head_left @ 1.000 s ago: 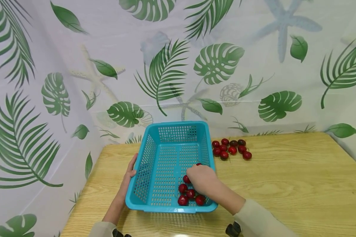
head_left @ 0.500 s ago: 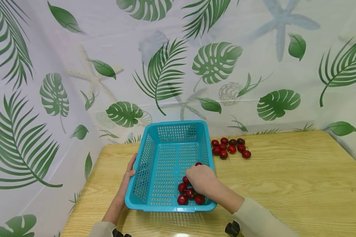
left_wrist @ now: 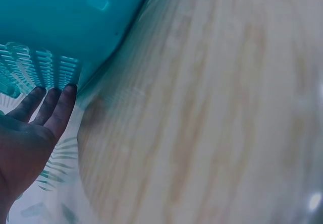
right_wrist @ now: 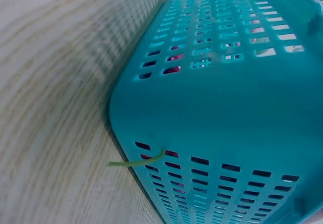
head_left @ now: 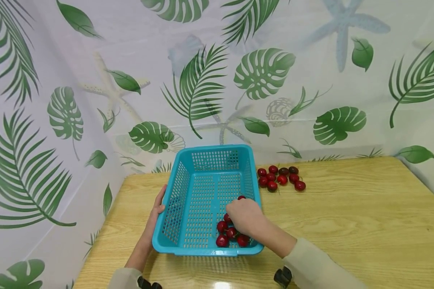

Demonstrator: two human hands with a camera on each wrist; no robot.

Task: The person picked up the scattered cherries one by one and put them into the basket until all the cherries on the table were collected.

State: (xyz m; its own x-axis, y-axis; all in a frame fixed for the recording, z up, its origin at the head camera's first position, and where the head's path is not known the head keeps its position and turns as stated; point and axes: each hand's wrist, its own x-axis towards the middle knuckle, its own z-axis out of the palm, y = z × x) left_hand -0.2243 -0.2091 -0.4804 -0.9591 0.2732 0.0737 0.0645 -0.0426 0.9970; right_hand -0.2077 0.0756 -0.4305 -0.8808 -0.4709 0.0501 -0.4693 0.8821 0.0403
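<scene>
A blue plastic basket (head_left: 199, 252) with slotted walls stands on the wooden table. My left hand (head_left: 153, 224) is at its left side; in the left wrist view the straight fingers (left_wrist: 60, 110) touch the outside of the wall. Inside the basket's right part is my right hand (head_left: 247, 216), bent downward beside the right wall. Its fingertips are hidden, so I cannot tell whether they grip anything. Several dark red cherries (head_left: 222, 241) lie near it toward the front right corner, and one more cherry (head_left: 241, 197) shows just beyond the knuckles.
Another group of cherries (head_left: 282, 179) lies on the table (head_left: 347, 216) right of the basket's back corner. Behind the table hangs a leaf-printed cloth (head_left: 209, 80). A green stem (right_wrist: 136, 162) pokes out through a basket slot in the right wrist view.
The whole scene shifts slightly in the head view. Both hands, the basket and the cherries keep their places relative to one another.
</scene>
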